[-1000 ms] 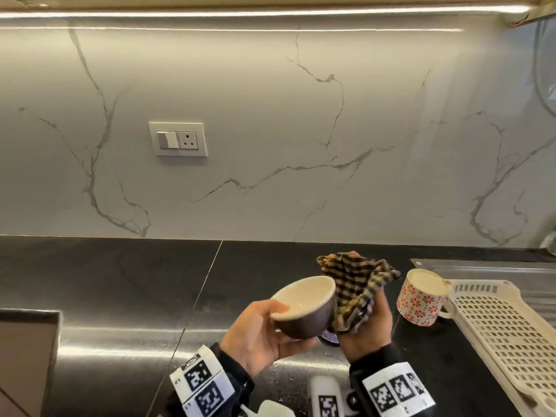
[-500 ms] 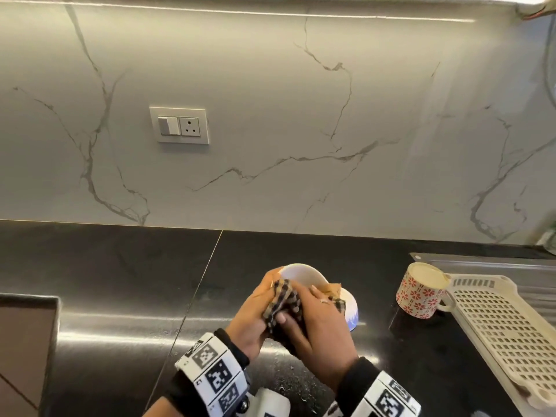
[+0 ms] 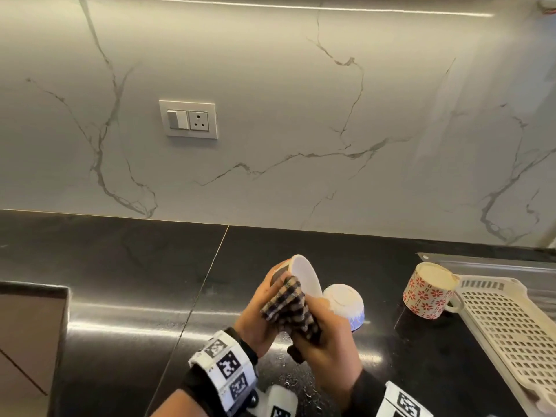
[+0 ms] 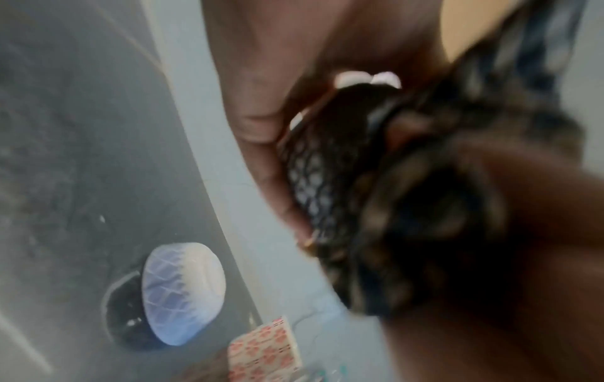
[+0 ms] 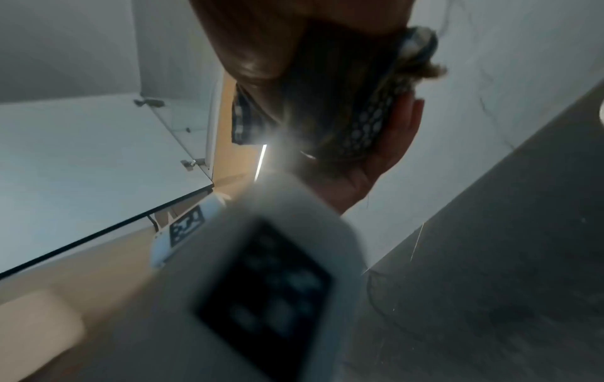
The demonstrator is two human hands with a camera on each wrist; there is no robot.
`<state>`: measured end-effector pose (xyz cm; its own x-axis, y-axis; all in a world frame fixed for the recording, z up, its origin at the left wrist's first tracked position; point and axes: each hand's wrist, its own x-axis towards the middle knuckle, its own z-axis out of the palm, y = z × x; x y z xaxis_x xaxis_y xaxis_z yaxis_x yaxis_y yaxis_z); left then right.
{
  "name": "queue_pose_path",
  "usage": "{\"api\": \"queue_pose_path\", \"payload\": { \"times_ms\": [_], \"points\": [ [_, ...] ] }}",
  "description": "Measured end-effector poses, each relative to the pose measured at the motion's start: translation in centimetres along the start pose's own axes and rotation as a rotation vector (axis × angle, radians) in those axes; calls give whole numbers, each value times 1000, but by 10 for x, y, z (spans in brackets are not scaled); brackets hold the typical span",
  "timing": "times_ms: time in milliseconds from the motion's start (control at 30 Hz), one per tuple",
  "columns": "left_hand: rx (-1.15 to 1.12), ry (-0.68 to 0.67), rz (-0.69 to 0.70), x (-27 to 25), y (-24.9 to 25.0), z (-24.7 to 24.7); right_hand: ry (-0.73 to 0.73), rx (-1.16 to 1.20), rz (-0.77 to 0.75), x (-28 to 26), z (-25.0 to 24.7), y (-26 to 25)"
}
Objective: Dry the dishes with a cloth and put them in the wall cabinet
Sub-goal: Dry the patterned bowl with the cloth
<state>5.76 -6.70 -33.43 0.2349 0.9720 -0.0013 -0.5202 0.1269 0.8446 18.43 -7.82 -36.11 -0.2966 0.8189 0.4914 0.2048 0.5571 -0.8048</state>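
My left hand (image 3: 264, 299) grips a small bowl (image 3: 305, 276), dark and patterned outside, white inside, tipped on its side above the black counter. My right hand (image 3: 325, 335) holds a checked cloth (image 3: 290, 308) and presses it against the bowl's outer wall. In the left wrist view the bowl's dotted dark wall (image 4: 314, 181) sits between my left fingers (image 4: 258, 113) and the blurred cloth (image 4: 425, 206). The right wrist view shows the same bowl wall (image 5: 369, 124) against my left palm (image 5: 392, 144), with the cloth (image 5: 243, 116) hanging from my hand.
A white and blue bowl (image 3: 346, 305) lies upside down on the counter (image 3: 120, 266) just right of my hands. A mug with red flowers (image 3: 428, 290) stands upside down beside a cream plastic drying rack (image 3: 511, 326). A socket plate (image 3: 188, 118) is on the marble wall.
The bowl was held upright with the cloth raised beside it; now it is tipped on its side and the cloth is pressed to its outside. My hands have come together.
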Motion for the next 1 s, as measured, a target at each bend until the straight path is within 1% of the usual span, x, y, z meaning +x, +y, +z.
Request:
{"api": "queue_pose_path", "payload": {
  "times_ms": [33,67,100,133,167,200,233,267,300,400,467,533,567,600,633,667,733,767,800,833,900,967,1000],
  "points": [
    [1,28,-18,-1,1,1,-17,-18,-19,-3,3,0],
    [-2,31,-80,-2,7,1,-49,-93,-103,-4,3,0],
    [-30,-21,-176,-3,13,0,-93,-220,-245,-5,0,2],
    [-19,-71,-275,-4,20,-3,-147,-383,-416,-6,-7,8],
    [20,-115,-342,-5,25,-5,-191,-537,-585,-7,-14,15],
    [54,-138,-372,-6,30,-5,-223,-652,-713,-5,-23,21],
    [65,-149,-385,-6,30,-6,-234,-705,-777,-2,-31,26],
    [39,-158,-393,-9,31,-3,-221,-701,-785,1,-37,27],
    [-4,-143,-364,-10,29,-2,-183,-648,-753,3,-39,24],
    [-87,-12,-138,-10,16,-2,-79,-391,-570,6,-30,1],
    [-113,74,-56,-11,12,-2,-20,-362,-463,3,-17,-10],
    [-107,72,-15,-9,9,-6,-9,-341,-376,-2,-5,-12],
    [-88,52,-3,-9,10,-8,-28,-330,-383,-5,-1,-9],
    [-66,32,6,-11,13,-8,-58,-343,-425,-6,-1,-6],
    [-62,14,12,-12,15,-10,-93,-400,-503,-5,-4,-1],
    [-72,1,11,-14,16,-11,-143,-493,-606,-2,-12,6],
    [-112,-36,0,-15,15,-10,-287,-759,-835,16,-36,19],
    [-115,-64,-4,-15,14,-8,-357,-905,-933,29,-49,23],
    [-109,-95,-4,-14,12,-4,-410,-1029,-996,42,-62,24],
    [-114,-114,-5,-14,11,-1,-440,-1118,-1027,52,-71,22],
    [-145,-134,-27,-12,10,1,-437,-1245,-1027,59,-76,16],
    [-185,-129,-72,-12,13,-2,-396,-1266,-934,48,-64,13],
    [-208,-107,-95,-12,14,-4,-391,-1206,-833,37,-54,14]
  ]
}}
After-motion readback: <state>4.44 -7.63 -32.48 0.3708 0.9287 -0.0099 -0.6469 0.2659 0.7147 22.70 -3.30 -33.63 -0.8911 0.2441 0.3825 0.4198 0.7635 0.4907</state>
